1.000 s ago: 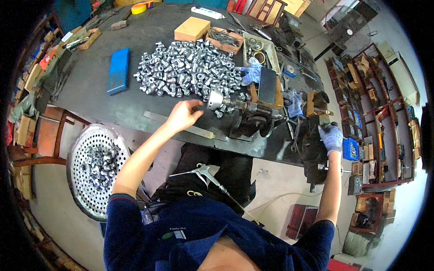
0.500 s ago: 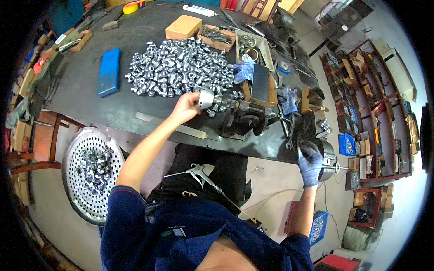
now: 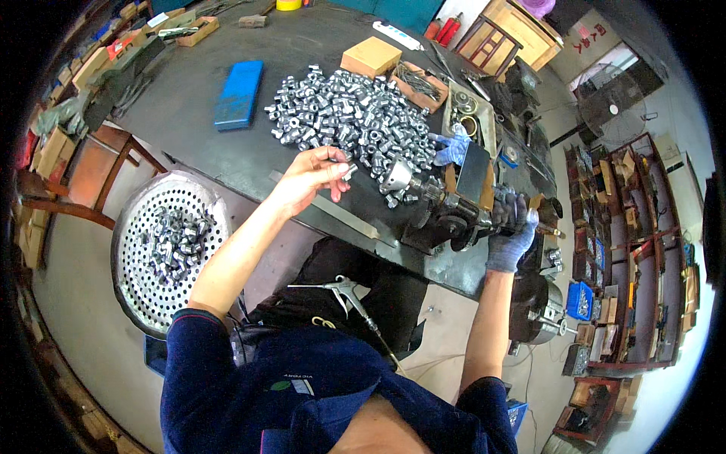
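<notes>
My bare left hand (image 3: pixel 311 184) pinches a small metal fitting (image 3: pixel 349 172) between thumb and fingers, just left of the silver chuck (image 3: pixel 396 176). That chuck sits on the left end of a dark bench machine (image 3: pixel 454 221) near the table's front edge. At the machine's right end is my right hand (image 3: pixel 511 238) in a grey-blue glove, its fingers curled; what they close around is hidden. A large heap of metal fittings (image 3: pixel 355 113) lies behind the chuck. More fittings (image 3: pixel 180 244) rest in a round perforated metal pan (image 3: pixel 134 257) to my left.
Around the heap are a blue box (image 3: pixel 239 94), a yellow-brown box (image 3: pixel 370 56) and a tray of rings (image 3: pixel 484 113). A motor-like round machine (image 3: pixel 533 310) stands at the right edge. An air blow gun (image 3: pixel 344 291) lies on my lap. Shelves (image 3: pixel 643 257) line the right.
My left hand has come off the chuck, moved left and now pinches a fitting. My right hand has gone from the round machine up to the bench machine's right end. The view has shifted.
</notes>
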Tool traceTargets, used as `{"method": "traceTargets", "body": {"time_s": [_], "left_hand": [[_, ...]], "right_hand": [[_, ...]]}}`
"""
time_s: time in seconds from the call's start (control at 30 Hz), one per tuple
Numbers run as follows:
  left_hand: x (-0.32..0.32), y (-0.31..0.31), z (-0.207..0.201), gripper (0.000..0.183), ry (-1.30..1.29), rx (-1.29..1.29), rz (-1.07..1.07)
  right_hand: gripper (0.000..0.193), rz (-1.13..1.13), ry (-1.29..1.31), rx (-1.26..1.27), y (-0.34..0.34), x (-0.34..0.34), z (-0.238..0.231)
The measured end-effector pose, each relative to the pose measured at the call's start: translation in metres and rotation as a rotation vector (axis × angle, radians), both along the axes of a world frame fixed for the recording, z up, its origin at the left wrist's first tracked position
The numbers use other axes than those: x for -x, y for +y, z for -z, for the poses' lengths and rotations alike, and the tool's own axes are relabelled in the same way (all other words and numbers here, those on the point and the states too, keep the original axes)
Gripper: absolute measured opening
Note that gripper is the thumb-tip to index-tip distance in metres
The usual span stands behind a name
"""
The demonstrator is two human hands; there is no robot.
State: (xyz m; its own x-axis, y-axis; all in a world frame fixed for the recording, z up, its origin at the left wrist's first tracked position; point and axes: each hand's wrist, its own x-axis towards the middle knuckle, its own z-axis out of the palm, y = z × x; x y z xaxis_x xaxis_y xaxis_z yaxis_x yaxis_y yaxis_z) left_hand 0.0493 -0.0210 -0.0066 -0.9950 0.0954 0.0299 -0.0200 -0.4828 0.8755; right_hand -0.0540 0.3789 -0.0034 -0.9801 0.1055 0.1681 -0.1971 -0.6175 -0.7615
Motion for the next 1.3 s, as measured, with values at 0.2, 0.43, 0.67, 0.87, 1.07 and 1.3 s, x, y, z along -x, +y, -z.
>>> {"method": "traceTargets", "body": {"time_s": [0.2,0.43,0.67,0.87,1.07,1.3], "left_hand": [[0.0,-0.003,0.001,0.023,0.064,-0.093,-0.003],[0.029,0.019,-0.004,0.026,0.157,0.127,-0.001],[0.039,0.022,-0.003,0.021,0.104,0.215,0.03],[0.046,0.019,-0.017,0.016,0.145,0.357,0.056],[0.046,0.024,-0.01,0.019,0.131,0.263,0.012],[0.041,0.022,-0.012,0.019,0.048,0.275,0.037]], "right_hand": [[0.039,-0.065,-0.018,0.141,-0.015,-0.02,-0.019],[0.033,0.056,0.014,0.02,-0.022,-0.037,-0.023],[0.036,0.068,-0.109,-0.042,-0.017,-0.031,-0.021],[0.043,0.002,-0.083,0.008,-0.024,0.001,-0.024],[0.041,0.099,-0.076,-0.11,-0.031,-0.013,-0.027],[0.037,0.1,-0.133,-0.11,-0.028,-0.016,-0.027]]}}
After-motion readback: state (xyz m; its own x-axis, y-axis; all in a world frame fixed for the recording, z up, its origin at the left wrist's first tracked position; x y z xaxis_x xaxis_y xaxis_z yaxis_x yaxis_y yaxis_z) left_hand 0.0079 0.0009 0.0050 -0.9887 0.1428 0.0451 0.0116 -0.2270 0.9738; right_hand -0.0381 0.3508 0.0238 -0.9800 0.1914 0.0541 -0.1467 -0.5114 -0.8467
